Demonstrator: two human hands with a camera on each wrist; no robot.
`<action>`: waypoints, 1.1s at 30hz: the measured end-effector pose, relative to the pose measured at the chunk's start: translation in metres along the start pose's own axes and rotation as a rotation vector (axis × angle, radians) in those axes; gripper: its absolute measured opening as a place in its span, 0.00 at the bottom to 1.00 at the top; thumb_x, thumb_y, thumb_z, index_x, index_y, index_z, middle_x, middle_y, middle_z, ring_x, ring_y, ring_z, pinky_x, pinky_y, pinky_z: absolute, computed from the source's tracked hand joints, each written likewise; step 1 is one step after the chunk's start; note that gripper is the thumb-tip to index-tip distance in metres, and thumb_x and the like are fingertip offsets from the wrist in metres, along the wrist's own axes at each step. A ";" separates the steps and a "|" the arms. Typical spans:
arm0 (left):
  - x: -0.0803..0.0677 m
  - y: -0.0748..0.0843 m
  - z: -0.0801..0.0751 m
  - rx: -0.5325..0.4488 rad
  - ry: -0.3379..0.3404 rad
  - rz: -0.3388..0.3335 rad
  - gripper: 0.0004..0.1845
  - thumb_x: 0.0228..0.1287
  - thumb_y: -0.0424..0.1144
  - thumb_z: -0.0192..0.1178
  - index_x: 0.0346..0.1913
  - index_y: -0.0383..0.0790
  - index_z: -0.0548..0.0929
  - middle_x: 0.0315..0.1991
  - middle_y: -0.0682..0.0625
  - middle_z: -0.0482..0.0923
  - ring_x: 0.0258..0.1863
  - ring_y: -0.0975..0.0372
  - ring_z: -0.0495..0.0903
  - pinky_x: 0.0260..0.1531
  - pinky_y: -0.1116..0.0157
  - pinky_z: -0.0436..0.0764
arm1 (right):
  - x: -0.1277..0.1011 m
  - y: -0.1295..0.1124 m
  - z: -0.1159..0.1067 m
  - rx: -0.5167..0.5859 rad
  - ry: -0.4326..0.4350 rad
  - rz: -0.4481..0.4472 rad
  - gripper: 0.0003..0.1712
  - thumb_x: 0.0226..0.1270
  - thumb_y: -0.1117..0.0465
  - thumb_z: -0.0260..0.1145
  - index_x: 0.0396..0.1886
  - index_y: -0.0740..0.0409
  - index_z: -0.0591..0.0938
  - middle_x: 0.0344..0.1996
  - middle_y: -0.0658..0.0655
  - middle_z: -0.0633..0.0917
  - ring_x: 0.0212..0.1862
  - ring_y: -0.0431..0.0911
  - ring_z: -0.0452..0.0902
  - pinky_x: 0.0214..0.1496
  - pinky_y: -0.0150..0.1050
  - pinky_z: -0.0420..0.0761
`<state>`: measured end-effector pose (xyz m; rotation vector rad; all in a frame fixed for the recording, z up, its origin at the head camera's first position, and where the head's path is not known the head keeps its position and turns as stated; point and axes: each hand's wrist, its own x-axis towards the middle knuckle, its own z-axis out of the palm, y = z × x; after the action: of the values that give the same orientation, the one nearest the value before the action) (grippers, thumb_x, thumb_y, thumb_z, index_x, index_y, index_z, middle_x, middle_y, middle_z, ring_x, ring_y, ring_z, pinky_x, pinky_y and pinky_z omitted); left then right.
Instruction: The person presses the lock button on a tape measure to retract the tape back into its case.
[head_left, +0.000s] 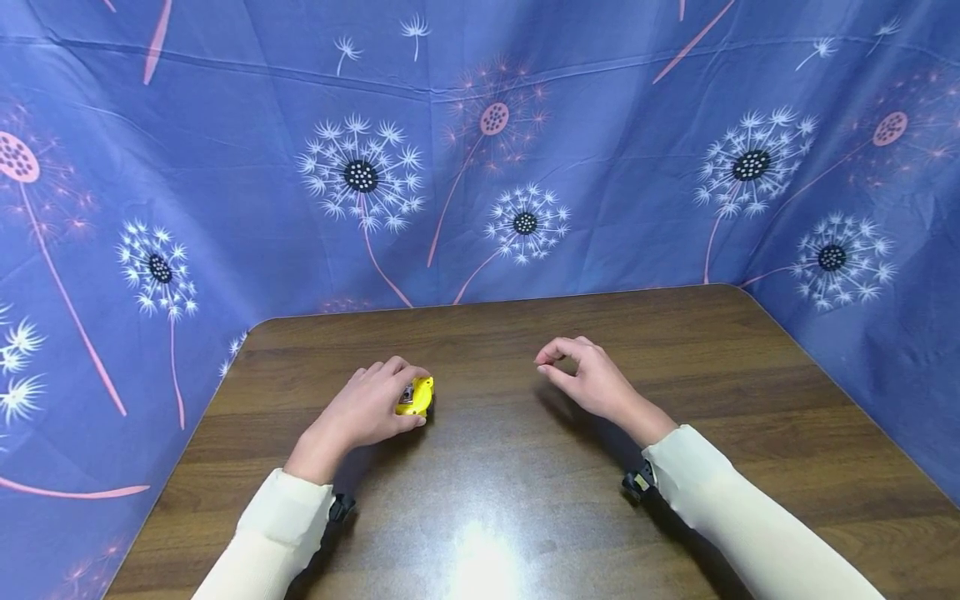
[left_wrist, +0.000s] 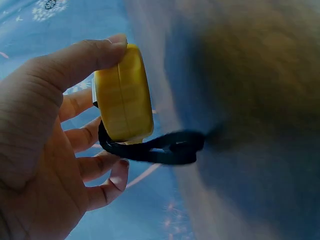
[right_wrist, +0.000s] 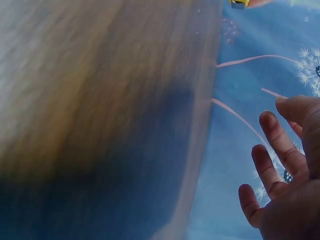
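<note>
A small yellow tape measure stands on the brown wooden table, left of centre. My left hand grips it, thumb on the near side and fingers over the far side. In the left wrist view the thumb lies on top of the yellow case, the fingers curl behind it, and a black wrist strap loops from its base. My right hand hovers just above the table to the right, loosely curled and holding nothing. Its fingers look relaxed and apart.
A blue cloth with dandelion prints walls the table on the far, left and right sides. The table's back corners are rounded. A lamp glare shows on the wood near me. A sliver of yellow shows at the right wrist view's top edge.
</note>
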<state>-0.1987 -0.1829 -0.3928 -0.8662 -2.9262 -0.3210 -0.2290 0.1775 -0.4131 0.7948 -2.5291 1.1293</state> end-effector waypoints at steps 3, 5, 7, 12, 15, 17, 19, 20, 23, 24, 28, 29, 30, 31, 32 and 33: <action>-0.003 -0.002 0.005 -0.006 -0.017 -0.014 0.34 0.58 0.52 0.77 0.66 0.48 0.79 0.53 0.51 0.77 0.47 0.55 0.78 0.49 0.47 0.75 | -0.005 0.005 -0.002 -0.010 0.002 0.003 0.08 0.66 0.68 0.74 0.38 0.51 0.86 0.37 0.44 0.86 0.45 0.52 0.79 0.50 0.59 0.74; -0.004 -0.003 0.007 -0.007 -0.025 -0.020 0.34 0.58 0.51 0.77 0.66 0.48 0.78 0.53 0.51 0.77 0.47 0.55 0.78 0.49 0.47 0.75 | -0.007 0.007 -0.004 -0.014 0.003 0.004 0.08 0.66 0.68 0.74 0.38 0.50 0.86 0.36 0.44 0.86 0.45 0.53 0.79 0.49 0.57 0.74; -0.005 -0.003 0.009 -0.007 -0.026 -0.023 0.34 0.57 0.51 0.77 0.65 0.47 0.79 0.53 0.50 0.77 0.47 0.55 0.78 0.48 0.47 0.75 | -0.009 0.008 -0.005 -0.015 0.003 0.006 0.08 0.66 0.68 0.74 0.38 0.50 0.86 0.36 0.44 0.86 0.45 0.54 0.79 0.49 0.56 0.75; -0.008 -0.003 0.012 -0.011 -0.028 -0.031 0.34 0.57 0.50 0.78 0.64 0.45 0.79 0.53 0.50 0.77 0.48 0.53 0.78 0.48 0.46 0.75 | -0.012 0.011 -0.007 -0.017 0.004 -0.004 0.07 0.66 0.69 0.74 0.38 0.53 0.86 0.36 0.46 0.86 0.43 0.54 0.80 0.48 0.56 0.75; -0.009 -0.003 0.013 -0.019 -0.026 -0.038 0.34 0.56 0.51 0.78 0.64 0.46 0.79 0.53 0.50 0.77 0.48 0.54 0.78 0.49 0.45 0.75 | -0.014 0.012 -0.009 -0.020 0.005 0.002 0.08 0.66 0.69 0.74 0.37 0.52 0.86 0.36 0.46 0.86 0.44 0.54 0.80 0.49 0.58 0.76; -0.009 -0.003 0.014 -0.027 -0.020 -0.037 0.34 0.56 0.51 0.78 0.64 0.46 0.79 0.53 0.50 0.77 0.47 0.55 0.78 0.47 0.46 0.75 | -0.015 0.012 -0.010 -0.024 0.001 0.010 0.08 0.66 0.69 0.74 0.37 0.51 0.86 0.36 0.46 0.86 0.44 0.54 0.80 0.48 0.58 0.76; -0.008 -0.003 0.015 -0.039 -0.019 -0.040 0.35 0.55 0.51 0.79 0.64 0.46 0.79 0.53 0.50 0.77 0.45 0.55 0.78 0.47 0.47 0.76 | -0.016 0.013 -0.011 -0.025 -0.004 0.019 0.08 0.66 0.69 0.73 0.38 0.51 0.86 0.36 0.46 0.86 0.44 0.55 0.79 0.48 0.58 0.75; -0.008 -0.003 0.016 -0.043 -0.021 -0.042 0.35 0.54 0.51 0.79 0.64 0.46 0.79 0.53 0.50 0.77 0.45 0.55 0.78 0.46 0.48 0.76 | -0.017 0.013 -0.012 -0.026 -0.006 0.022 0.08 0.67 0.69 0.73 0.38 0.51 0.86 0.36 0.46 0.86 0.44 0.56 0.79 0.48 0.58 0.75; -0.008 -0.003 0.016 -0.057 -0.033 -0.050 0.36 0.53 0.52 0.80 0.64 0.46 0.79 0.53 0.50 0.77 0.46 0.55 0.78 0.47 0.47 0.76 | -0.018 0.014 -0.012 -0.025 -0.008 0.027 0.06 0.67 0.68 0.73 0.39 0.54 0.86 0.36 0.46 0.86 0.44 0.57 0.79 0.48 0.58 0.75; -0.007 -0.002 0.016 -0.060 -0.040 -0.054 0.36 0.53 0.52 0.81 0.64 0.46 0.79 0.53 0.50 0.77 0.46 0.54 0.78 0.48 0.46 0.76 | -0.018 0.014 -0.012 -0.026 -0.006 0.028 0.05 0.67 0.68 0.73 0.39 0.55 0.86 0.36 0.46 0.86 0.44 0.56 0.79 0.48 0.57 0.75; -0.006 -0.002 0.014 -0.077 -0.081 -0.074 0.38 0.51 0.53 0.81 0.65 0.47 0.78 0.55 0.50 0.76 0.48 0.53 0.78 0.51 0.44 0.76 | -0.019 0.015 -0.013 -0.035 -0.001 0.031 0.05 0.67 0.68 0.73 0.39 0.56 0.87 0.36 0.46 0.86 0.44 0.51 0.79 0.47 0.55 0.74; -0.006 -0.002 0.013 -0.082 -0.093 -0.079 0.39 0.50 0.54 0.81 0.65 0.48 0.78 0.55 0.50 0.76 0.49 0.53 0.78 0.52 0.43 0.75 | -0.019 0.015 -0.013 -0.036 -0.002 0.033 0.05 0.67 0.68 0.73 0.39 0.56 0.87 0.36 0.46 0.86 0.44 0.51 0.78 0.47 0.55 0.74; -0.006 -0.002 0.011 -0.086 -0.105 -0.085 0.40 0.50 0.56 0.81 0.65 0.48 0.77 0.56 0.51 0.76 0.50 0.53 0.78 0.53 0.42 0.75 | -0.019 0.016 -0.013 -0.038 -0.002 0.035 0.05 0.67 0.68 0.73 0.39 0.56 0.87 0.36 0.46 0.86 0.44 0.51 0.78 0.47 0.55 0.74; -0.006 -0.002 0.010 -0.092 -0.115 -0.093 0.41 0.50 0.57 0.81 0.66 0.48 0.77 0.57 0.51 0.76 0.52 0.52 0.77 0.55 0.41 0.74 | -0.019 0.017 -0.013 -0.042 -0.003 0.036 0.05 0.67 0.68 0.73 0.39 0.56 0.86 0.36 0.46 0.86 0.44 0.51 0.78 0.48 0.55 0.74; -0.006 -0.002 0.008 -0.098 -0.121 -0.097 0.42 0.49 0.59 0.80 0.67 0.48 0.77 0.58 0.51 0.76 0.54 0.52 0.77 0.57 0.40 0.73 | -0.019 0.017 -0.013 -0.050 -0.005 0.038 0.05 0.67 0.68 0.73 0.40 0.56 0.86 0.36 0.46 0.86 0.45 0.52 0.78 0.48 0.55 0.73; -0.006 -0.001 0.006 -0.102 -0.121 -0.099 0.43 0.50 0.61 0.79 0.68 0.48 0.77 0.59 0.50 0.76 0.56 0.51 0.77 0.57 0.39 0.72 | -0.019 0.018 -0.013 -0.065 -0.007 0.039 0.05 0.67 0.67 0.74 0.40 0.56 0.86 0.37 0.46 0.86 0.45 0.53 0.79 0.49 0.55 0.73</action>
<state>-0.1947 -0.1859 -0.3994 -0.7805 -3.0954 -0.4434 -0.2238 0.2040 -0.4232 0.7368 -2.5837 1.0516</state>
